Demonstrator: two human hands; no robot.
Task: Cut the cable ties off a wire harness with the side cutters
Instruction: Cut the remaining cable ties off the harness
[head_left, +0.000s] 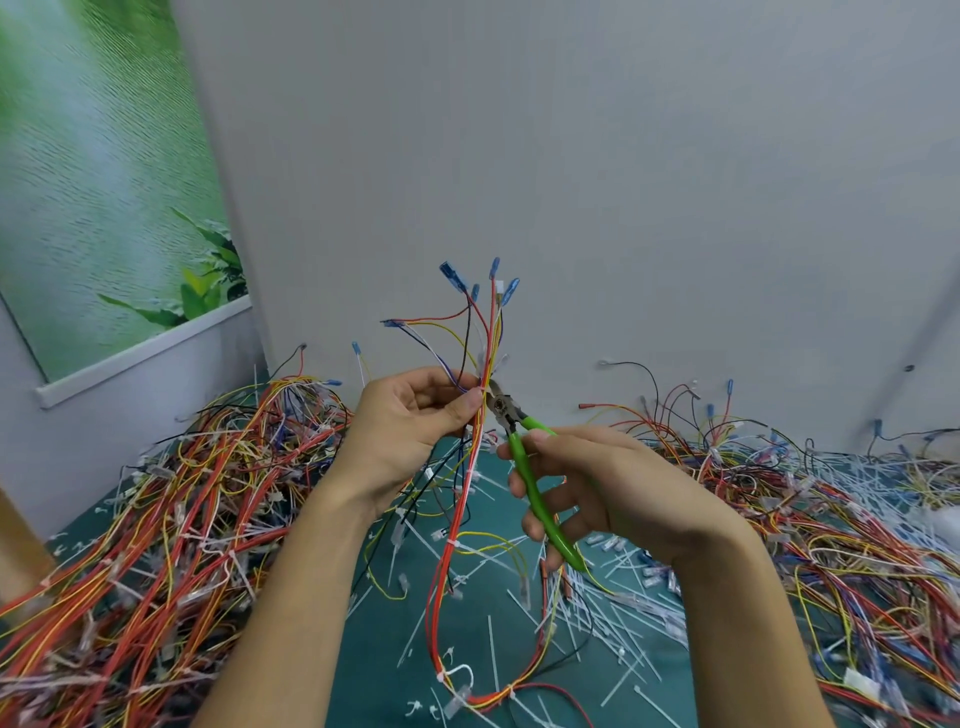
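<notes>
Green side cutters (535, 488), gripped by the right hand (597, 483), reach the wire harness (457, 519), which the left hand (410, 421) pinches upright, likely to steady it.

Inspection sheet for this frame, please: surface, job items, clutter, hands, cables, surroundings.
Surface: green table top, bare only in the middle.
Job's things: wire harness held upright; green-handled side cutters, tip at the bundle.
Clutter: cut white cable ties scattered across the table.
Hands: left hand pinches the harness; right hand grips the cutters.
Cables: loose wire heaps on the left and right.
Surroundings: grey wall; green plant poster at left.
</notes>
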